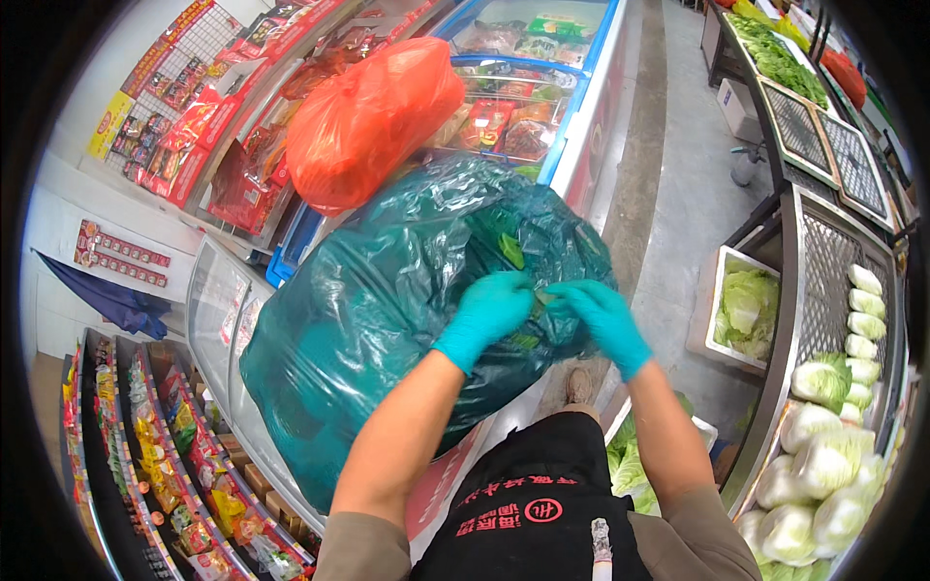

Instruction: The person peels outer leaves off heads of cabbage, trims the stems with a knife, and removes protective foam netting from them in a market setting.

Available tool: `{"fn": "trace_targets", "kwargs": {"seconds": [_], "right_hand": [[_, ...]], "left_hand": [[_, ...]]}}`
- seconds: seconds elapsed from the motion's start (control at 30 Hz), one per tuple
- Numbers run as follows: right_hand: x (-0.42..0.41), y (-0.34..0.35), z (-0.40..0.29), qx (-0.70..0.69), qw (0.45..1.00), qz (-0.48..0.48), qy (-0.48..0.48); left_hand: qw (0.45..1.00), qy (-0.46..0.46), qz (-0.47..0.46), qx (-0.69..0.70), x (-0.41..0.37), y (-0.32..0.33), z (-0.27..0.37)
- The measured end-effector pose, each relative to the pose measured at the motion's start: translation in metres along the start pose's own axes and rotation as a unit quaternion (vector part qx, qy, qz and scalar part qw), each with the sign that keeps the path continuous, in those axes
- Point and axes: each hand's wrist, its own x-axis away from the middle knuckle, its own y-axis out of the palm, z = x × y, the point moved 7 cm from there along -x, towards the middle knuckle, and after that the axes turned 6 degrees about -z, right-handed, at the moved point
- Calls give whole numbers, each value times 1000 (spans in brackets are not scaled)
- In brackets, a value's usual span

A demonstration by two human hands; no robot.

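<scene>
A large dark green plastic bag (349, 312), bulging with round contents, lies across a chest freezer. Both my hands wear teal gloves and are at its gathered right side. My left hand (492, 312) has its fingers bent at the bag's opening, where a green leaf (511, 250) shows. Close to its right, my right hand (603, 319) pinches at something small and greenish between thumb and finger; what exactly, I cannot tell. A full, knotted red plastic bag (374, 123) rests just beyond the green bag.
The freezer (574, 138) holds packaged food under glass lids. Left are shelves of snack packets (163, 465). At right, a produce stand (785, 290) carries Chinese cabbages (835, 450); foam boxes with leafy greens (745, 312) stand on the floor beside and below it.
</scene>
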Motion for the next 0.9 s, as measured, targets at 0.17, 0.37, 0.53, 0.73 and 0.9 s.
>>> {"fn": "trace_targets", "kwargs": {"seconds": [0.17, 0.37, 0.53, 0.73, 0.9], "right_hand": [[-113, 20, 23, 141, 975, -148, 89], [-226, 29, -15, 392, 914, -105, 10], [-257, 58, -40, 345, 930, -107, -74], [-265, 50, 33, 276, 953, -113, 55], [-295, 68, 49, 46, 988, -137, 51]], "left_hand": [[910, -193, 109, -351, -23, -75, -37], [868, -234, 126, -420, 0, -129, -41], [855, -291, 246, -351, 7, -151, -68], [836, -315, 335, -301, -21, -143, -83], [847, -316, 357, -235, -30, -156, -111]]}}
